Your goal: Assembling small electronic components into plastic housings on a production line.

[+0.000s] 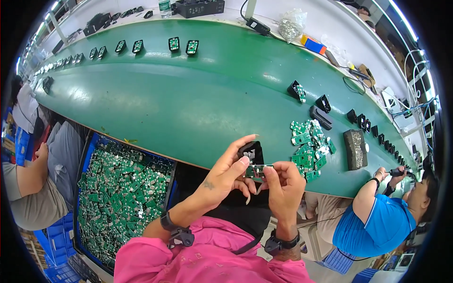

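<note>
My left hand [227, 170] grips a black plastic housing [254, 150], its open side facing up and its thumb at the rim. My right hand [285, 184] pinches a small green circuit board [255, 171] between thumb and fingers, right at the near edge of the housing. The left thumb tip also lies against the board's left end. Whether the board sits inside the housing or only against its edge, I cannot tell. To the right on the green bench lies a loose pile of green circuit boards [309, 146].
A blue-rimmed bin [172, 186] full of circuit boards stands at my left. Beyond the pile are a black housing with a board [296, 91], a dark block [355, 150] and a row of housings [362, 121]. Filled housings [192, 47] line the far side. People [377, 226] work on both sides.
</note>
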The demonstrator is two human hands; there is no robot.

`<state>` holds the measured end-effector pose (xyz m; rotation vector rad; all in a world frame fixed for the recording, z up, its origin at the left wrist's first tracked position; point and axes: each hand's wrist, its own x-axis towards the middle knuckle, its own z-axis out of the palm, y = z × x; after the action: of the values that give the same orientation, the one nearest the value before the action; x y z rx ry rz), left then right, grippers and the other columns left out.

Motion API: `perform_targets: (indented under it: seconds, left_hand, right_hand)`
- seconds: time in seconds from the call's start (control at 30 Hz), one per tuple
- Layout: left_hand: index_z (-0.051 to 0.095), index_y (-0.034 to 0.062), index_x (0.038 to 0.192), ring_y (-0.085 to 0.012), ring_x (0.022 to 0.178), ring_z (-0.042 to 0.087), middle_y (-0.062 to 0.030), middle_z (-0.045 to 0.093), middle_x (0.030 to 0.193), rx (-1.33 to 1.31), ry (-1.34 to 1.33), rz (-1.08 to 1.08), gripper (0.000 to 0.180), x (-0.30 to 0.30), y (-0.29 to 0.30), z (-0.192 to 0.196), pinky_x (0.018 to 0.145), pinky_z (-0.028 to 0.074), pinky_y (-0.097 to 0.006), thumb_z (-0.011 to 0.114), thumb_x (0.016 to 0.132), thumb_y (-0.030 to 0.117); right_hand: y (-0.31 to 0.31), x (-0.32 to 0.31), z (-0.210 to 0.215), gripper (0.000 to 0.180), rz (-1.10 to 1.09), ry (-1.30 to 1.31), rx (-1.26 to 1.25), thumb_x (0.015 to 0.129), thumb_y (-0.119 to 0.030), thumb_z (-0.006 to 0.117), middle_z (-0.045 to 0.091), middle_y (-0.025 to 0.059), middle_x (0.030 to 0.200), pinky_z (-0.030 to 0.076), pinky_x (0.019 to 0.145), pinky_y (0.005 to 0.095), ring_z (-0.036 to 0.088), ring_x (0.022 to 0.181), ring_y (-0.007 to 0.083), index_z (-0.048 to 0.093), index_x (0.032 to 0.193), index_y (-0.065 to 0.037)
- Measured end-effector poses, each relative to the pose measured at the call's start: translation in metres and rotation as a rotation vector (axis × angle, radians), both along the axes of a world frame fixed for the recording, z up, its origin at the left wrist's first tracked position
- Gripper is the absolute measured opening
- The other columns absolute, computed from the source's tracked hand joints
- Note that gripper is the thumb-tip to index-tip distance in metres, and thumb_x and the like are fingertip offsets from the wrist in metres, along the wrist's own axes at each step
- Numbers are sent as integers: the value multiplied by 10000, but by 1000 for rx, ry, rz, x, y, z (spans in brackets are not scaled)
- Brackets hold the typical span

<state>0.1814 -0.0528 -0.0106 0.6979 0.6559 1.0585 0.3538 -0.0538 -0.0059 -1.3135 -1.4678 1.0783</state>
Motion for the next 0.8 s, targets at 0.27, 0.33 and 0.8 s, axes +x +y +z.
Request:
perform_targets:
  seconds: [0.27, 0.33, 0.8]
  left_hand:
    - [331, 118, 1474, -158, 787, 678, -81, 640, 1024, -18, -78, 78, 450, 3, -1, -11, 627, 581, -275, 439, 1062, 264]
    - [351, 107, 1463, -175, 819, 691, -100, 645, 1076, -49, -176, -4, 433, -2, -2, -9, 628, 569, -283, 441, 1062, 241]
    - [498, 95, 1400, -152, 908, 624, -111, 503, 1265, 504, 566, 267, 604, 14, -11, -10, 699, 530, -269, 627, 834, -72]
  right_hand:
    - [-5, -1, -6, 113, 34, 512, -130, 933, -65, 665, 632, 46, 731, 420, 491, 195, 557, 579, 68, 632, 864, 17]
    - [-4, 3, -2, 179, 50, 544, -195, 947, -114, 668, 615, 30, 683, 389, 447, 200, 519, 520, 58, 632, 818, 6]
    - [2, 3, 26, 182, 107, -16, -143, 925, -126, 685, 571, -8, 583, 363, 444, 246, 494, 498, 41, 667, 826, 25]
